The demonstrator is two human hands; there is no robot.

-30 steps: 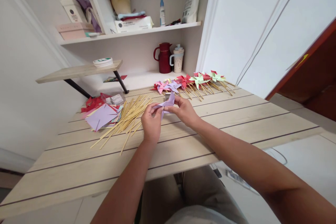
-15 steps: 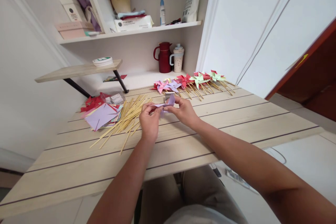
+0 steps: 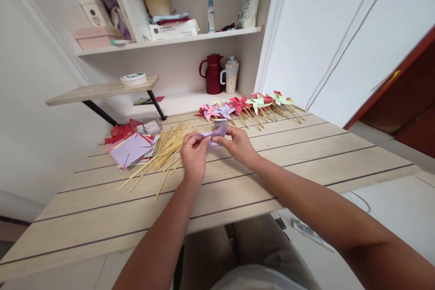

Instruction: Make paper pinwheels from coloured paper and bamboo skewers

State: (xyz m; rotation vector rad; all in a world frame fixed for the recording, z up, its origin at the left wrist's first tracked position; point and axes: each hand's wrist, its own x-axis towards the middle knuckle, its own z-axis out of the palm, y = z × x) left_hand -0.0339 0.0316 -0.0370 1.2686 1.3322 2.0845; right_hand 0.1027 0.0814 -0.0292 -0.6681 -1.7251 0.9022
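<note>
Both my hands pinch a small purple paper piece (image 3: 216, 133) over the middle of the wooden table (image 3: 306, 154). My left hand (image 3: 193, 156) grips its left end with closed fingers. My right hand (image 3: 238, 143) holds its right end between thumb and fingers. A heap of thin wooden sticks (image 3: 163, 152) lies just left of my left hand. Beyond my hands, a row of finished paper pinwheels (image 3: 248, 104) in pink, purple, red and green lies along the table's far edge.
A stack of coloured paper squares (image 3: 131, 149) sits at the left of the table. A red jug (image 3: 213, 74) and a speckled cup (image 3: 231, 76) stand on the low shelf behind. A small raised board (image 3: 102, 93) sticks out at the far left.
The purple paper has been pressed lower and flatter between my fingers. Both hands stay in nearly the same place.
</note>
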